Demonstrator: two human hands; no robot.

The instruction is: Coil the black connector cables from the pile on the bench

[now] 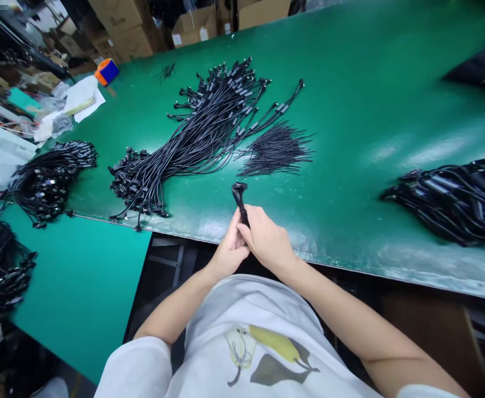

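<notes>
Between my two hands is a folded black cable, its connector end sticking up past my fingers over the table's front edge. My left hand closes around its lower part from the left. From the right, my right hand grips the same cable, thumb across it. The rest of the cable is hidden by my fingers. Just beyond my hands lies a pile of thin black ties. Behind and to the left, a large heap of black cables with connectors at both ends spreads over the green table.
Bundled cables lie at the right. More cable heaps sit at the left, some on a lower green surface. An orange and blue tape roll and papers are at the back left. Cardboard boxes stand behind the table.
</notes>
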